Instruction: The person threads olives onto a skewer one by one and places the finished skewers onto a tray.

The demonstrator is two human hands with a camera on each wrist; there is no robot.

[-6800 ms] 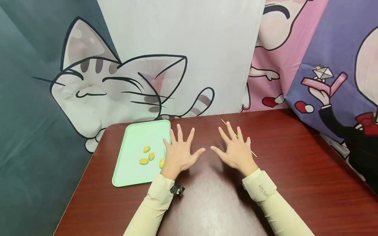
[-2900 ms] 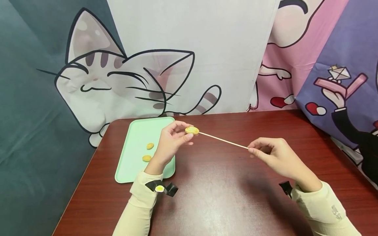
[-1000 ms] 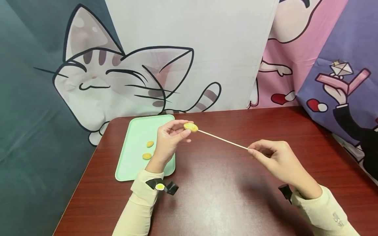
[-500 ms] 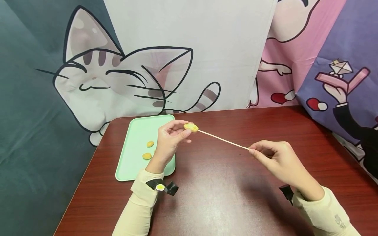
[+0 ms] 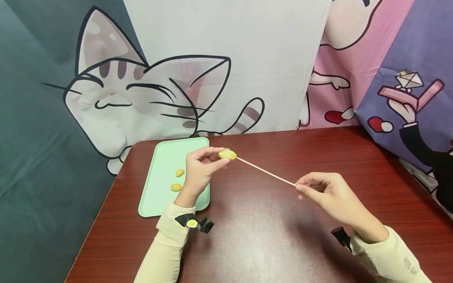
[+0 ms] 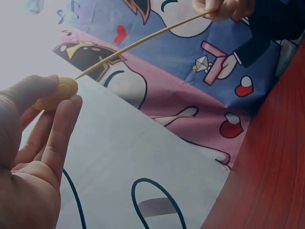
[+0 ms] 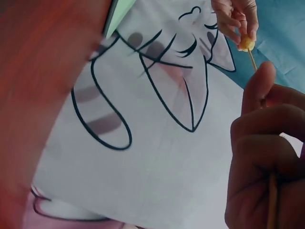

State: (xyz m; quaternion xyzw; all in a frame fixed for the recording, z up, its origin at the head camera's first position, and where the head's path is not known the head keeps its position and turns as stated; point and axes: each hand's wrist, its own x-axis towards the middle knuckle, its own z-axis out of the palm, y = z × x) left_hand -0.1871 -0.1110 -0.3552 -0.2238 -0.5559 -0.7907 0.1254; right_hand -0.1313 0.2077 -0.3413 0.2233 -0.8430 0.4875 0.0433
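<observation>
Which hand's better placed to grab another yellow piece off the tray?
Probably the left hand: though pinching a yellow piece, it's nearer the tray. The right hand is farther off, pinching the stick.

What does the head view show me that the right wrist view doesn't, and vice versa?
Only the head view: two yellow pieces lying on the green tray, and both cream sleeves.

Only the right wrist view: the rear stretch of the stick, under the right hand.

Both: the left hand pinching the held yellow piece at the stick's tip, the right hand gripping the stick, the tray (just an edge from the wrist), the table and cat drawing.
</observation>
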